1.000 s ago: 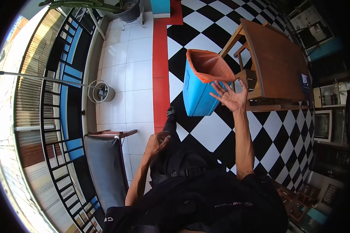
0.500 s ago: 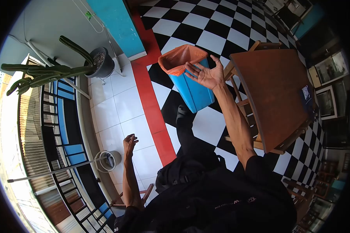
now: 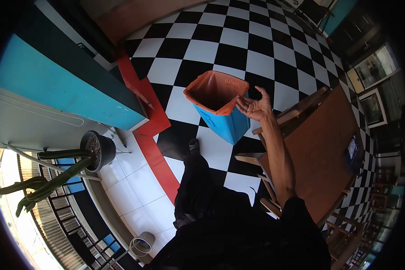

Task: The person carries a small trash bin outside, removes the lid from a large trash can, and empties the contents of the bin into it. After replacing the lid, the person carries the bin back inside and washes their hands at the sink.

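My right hand is at the right rim of a blue trash bin, palm up. Its thumb stands apart from the slightly curled fingers, and I see nothing held in it. The fingertips overlap the rim in this view; whether they touch it I cannot tell. An orange plastic liner covers the bin's mouth and folds over the edge. The bin stands upright on the checkered floor. My left hand is out of view.
A wooden table is close on the right. On the left are a turquoise pillar, a potted cactus and a grey bucket near the railing. A red strip crosses the floor.
My view has swung so the pillar shows larger, and the cactus and bucket sit lower. The left hand has left the view. My right hand's fingers have curled a little, still beside the bin.
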Demonstrator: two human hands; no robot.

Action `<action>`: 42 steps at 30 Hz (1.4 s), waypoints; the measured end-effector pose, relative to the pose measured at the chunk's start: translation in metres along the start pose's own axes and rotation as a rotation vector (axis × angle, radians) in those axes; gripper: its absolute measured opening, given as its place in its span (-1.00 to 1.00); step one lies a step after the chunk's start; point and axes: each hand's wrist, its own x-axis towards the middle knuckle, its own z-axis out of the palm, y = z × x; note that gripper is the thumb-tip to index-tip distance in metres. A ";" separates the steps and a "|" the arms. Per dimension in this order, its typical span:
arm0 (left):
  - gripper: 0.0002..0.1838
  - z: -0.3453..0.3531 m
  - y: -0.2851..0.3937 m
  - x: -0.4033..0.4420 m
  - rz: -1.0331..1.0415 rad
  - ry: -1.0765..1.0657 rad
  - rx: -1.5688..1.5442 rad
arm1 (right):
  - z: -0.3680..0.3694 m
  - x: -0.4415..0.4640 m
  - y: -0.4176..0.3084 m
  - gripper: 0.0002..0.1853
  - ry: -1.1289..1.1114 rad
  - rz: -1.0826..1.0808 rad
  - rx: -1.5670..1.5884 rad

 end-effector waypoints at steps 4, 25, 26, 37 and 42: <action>-0.64 0.010 0.142 0.059 0.017 -0.002 0.045 | 0.004 0.067 -0.100 -0.31 0.109 -0.065 -0.040; -0.82 0.212 1.228 0.252 1.170 0.183 0.635 | 0.000 0.306 -0.667 -0.35 0.658 -0.413 -0.062; -0.83 0.232 1.232 0.263 1.029 0.154 0.717 | -0.004 0.320 -0.696 -0.36 0.684 -0.430 -0.030; -0.84 0.389 1.289 0.296 0.106 -0.127 0.408 | 0.012 0.468 -0.980 -0.20 0.870 -0.442 0.049; -0.73 0.415 1.474 0.341 -0.137 -0.019 0.352 | 0.019 0.535 -1.095 -0.20 0.827 -0.327 0.070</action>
